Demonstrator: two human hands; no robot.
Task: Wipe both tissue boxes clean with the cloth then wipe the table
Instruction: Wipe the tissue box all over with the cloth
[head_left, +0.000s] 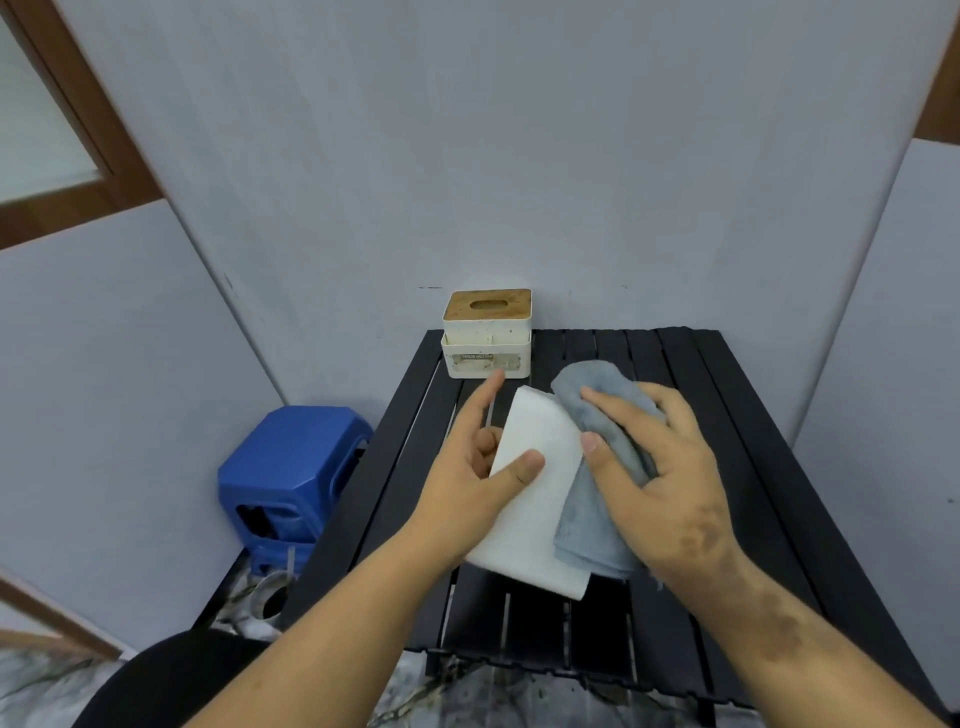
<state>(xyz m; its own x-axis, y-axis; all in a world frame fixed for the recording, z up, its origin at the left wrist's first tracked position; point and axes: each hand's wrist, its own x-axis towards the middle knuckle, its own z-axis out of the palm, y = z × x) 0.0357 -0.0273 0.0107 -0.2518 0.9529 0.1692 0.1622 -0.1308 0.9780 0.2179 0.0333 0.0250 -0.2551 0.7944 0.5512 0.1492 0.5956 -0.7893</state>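
Two tissue boxes are sitting on our black slatted table (727, 467): a plain white tissue box (535, 499) tipped at a slant in the middle, and a second tissue box (487, 343) with a wooden lid standing upright at the far left corner, against the wall. We are holding the plain white tissue box with our left hand (478, 478), thumb lying across its top face and the other fingers curling round its left side, the index finger stretching forward toward the box with the wooden lid. With our right hand (660, 467) we are pressing a grey-blue cloth (597, 525) against the right side of the white box, fingers spread and bent over the folds. A blue plastic stool (291, 478) is standing on the floor left of the table.
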